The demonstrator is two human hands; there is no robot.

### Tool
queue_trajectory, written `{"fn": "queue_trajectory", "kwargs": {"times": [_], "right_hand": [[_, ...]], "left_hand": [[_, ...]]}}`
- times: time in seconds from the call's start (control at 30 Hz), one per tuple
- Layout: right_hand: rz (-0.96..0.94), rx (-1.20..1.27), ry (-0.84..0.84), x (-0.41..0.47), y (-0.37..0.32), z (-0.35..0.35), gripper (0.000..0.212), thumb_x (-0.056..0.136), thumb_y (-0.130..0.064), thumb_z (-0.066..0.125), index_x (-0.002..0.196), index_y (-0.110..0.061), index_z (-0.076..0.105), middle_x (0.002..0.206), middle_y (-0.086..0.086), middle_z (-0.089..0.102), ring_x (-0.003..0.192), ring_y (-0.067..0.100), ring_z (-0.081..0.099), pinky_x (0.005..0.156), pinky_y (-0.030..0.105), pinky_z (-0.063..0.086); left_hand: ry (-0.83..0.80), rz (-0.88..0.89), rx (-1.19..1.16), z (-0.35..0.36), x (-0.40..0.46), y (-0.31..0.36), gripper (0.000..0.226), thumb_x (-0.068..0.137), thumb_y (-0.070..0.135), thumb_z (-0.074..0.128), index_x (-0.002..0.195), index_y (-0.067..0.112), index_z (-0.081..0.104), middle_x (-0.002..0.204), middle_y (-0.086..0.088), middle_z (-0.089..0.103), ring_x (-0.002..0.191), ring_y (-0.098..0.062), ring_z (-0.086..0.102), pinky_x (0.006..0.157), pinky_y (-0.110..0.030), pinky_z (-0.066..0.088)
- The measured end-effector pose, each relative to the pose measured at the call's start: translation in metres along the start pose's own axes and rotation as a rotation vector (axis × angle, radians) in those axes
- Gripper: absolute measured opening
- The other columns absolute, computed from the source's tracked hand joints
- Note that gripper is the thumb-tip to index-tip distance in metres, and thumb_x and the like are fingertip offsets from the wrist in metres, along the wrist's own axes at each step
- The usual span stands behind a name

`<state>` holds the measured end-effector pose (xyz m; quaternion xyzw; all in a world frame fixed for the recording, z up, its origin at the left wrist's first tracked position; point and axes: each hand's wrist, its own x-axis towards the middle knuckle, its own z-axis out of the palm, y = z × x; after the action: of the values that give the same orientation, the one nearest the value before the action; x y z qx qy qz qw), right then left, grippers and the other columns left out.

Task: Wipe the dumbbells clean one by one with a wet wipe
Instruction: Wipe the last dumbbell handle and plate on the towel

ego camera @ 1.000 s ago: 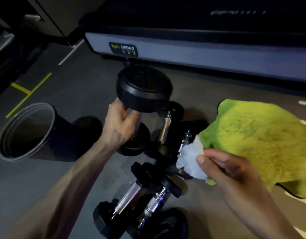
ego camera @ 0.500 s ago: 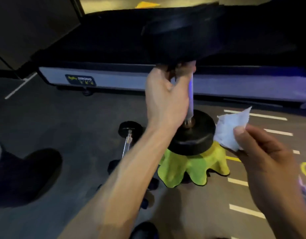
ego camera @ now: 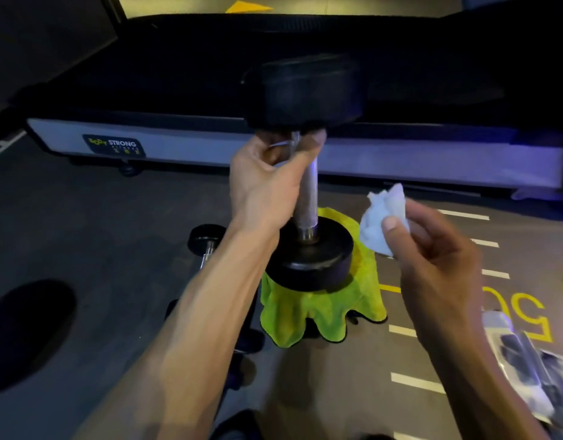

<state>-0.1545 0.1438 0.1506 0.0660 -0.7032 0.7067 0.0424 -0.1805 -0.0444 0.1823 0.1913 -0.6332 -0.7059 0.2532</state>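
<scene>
One dumbbell (ego camera: 307, 173) upright in left hand (ego camera: 267, 182) — one wipe (ego camera: 383, 217) pinched by right hand (ego camera: 432, 246).

The left arm reaches forward, bare, wrist raised, and the left hand (ego camera: 267, 185) wraps its fingers round the top of a dumbbell (ego camera: 305, 173) handle, just under the upper weight, holding it upright. The right hand (ego camera: 432, 249) hovers just beside it, thumb pinching a crumpled wet wipe (ego camera: 381, 217) against the curled fingers.
</scene>
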Motion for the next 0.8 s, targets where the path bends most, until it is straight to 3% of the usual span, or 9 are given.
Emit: {"fn": "queue_trajectory", "kwargs": {"times": [0.07, 0.2, 0.33, 0.5, 0.6, 0.7, 0.8], "right_hand": [[-0.066, -0.044, -0.073, 0.009, -0.003, 0.007, 0.024, 0.098, -0.005, 0.07, 0.114, -0.022, 0.074, 0.107, -0.013, 0.081, 0.102, 0.005, 0.076, 0.085, 0.018, 0.056], [-0.182, -0.208, -0.28, 0.02, 0.002, 0.014, 0.027, 0.092, -0.007, 0.077, 0.108, -0.028, 0.072, 0.109, -0.003, 0.077, 0.099, 0.01, 0.076, 0.085, 0.028, 0.06], [-0.323, -0.447, -0.433, 0.023, 0.007, 0.022, 0.015, 0.082, -0.017, 0.073, 0.092, -0.026, 0.08, 0.094, -0.008, 0.066, 0.086, 0.01, 0.065, 0.073, 0.015, 0.046], [-0.285, -0.498, -0.469, 0.035, 0.006, 0.043, 0.02, 0.078, -0.008, 0.079, 0.08, -0.027, 0.08, 0.082, -0.006, 0.064, 0.074, 0.013, 0.062, 0.062, 0.019, 0.041], [-0.381, -0.425, -0.376, 0.04, -0.005, 0.058, 0.017, 0.081, -0.008, 0.079, 0.083, -0.025, 0.078, 0.084, -0.004, 0.066, 0.076, 0.01, 0.062, 0.066, 0.022, 0.045], [-0.453, -0.337, -0.199, 0.052, -0.015, 0.063, 0.02, 0.083, -0.006, 0.078, 0.092, -0.024, 0.08, 0.086, -0.006, 0.062, 0.078, 0.004, 0.06, 0.069, 0.014, 0.041], [-0.428, -0.396, -0.325, 0.037, -0.001, 0.057, 0.018, 0.085, -0.005, 0.08, 0.091, -0.022, 0.079, 0.09, -0.005, 0.063, 0.083, 0.007, 0.063, 0.073, 0.018, 0.045]], "left_hand": [[-0.007, -0.045, -0.054, -0.001, 0.001, 0.007, 0.024, 0.081, 0.022, 0.091, 0.096, 0.014, 0.073, 0.093, -0.009, 0.081, 0.085, -0.015, 0.074, 0.077, -0.025, 0.058], [-0.035, -0.081, -0.093, -0.004, 0.002, 0.013, 0.018, 0.085, 0.013, 0.086, 0.095, 0.013, 0.073, 0.089, -0.008, 0.078, 0.083, -0.015, 0.072, 0.073, -0.022, 0.057], [-0.073, -0.08, -0.117, -0.005, 0.0, 0.012, 0.017, 0.087, 0.011, 0.085, 0.094, 0.013, 0.069, 0.091, -0.016, 0.069, 0.083, -0.02, 0.065, 0.07, -0.023, 0.054], [-0.103, -0.098, -0.06, -0.007, 0.003, 0.015, 0.021, 0.084, 0.017, 0.088, 0.095, 0.016, 0.07, 0.092, -0.014, 0.076, 0.087, -0.017, 0.073, 0.08, -0.024, 0.058], [-0.13, -0.139, -0.115, -0.008, 0.002, 0.017, 0.021, 0.085, 0.013, 0.086, 0.097, 0.011, 0.068, 0.095, -0.027, 0.068, 0.084, -0.023, 0.068, 0.07, -0.026, 0.057], [-0.158, -0.167, -0.202, -0.007, 0.001, 0.02, 0.02, 0.088, 0.002, 0.08, 0.101, 0.004, 0.066, 0.084, -0.019, 0.072, 0.07, -0.018, 0.072, 0.059, -0.024, 0.059], [-0.133, -0.166, -0.218, -0.009, 0.002, 0.018, 0.018, 0.087, 0.003, 0.081, 0.096, 0.009, 0.067, 0.091, -0.017, 0.073, 0.079, -0.017, 0.072, 0.067, -0.023, 0.059]]}}
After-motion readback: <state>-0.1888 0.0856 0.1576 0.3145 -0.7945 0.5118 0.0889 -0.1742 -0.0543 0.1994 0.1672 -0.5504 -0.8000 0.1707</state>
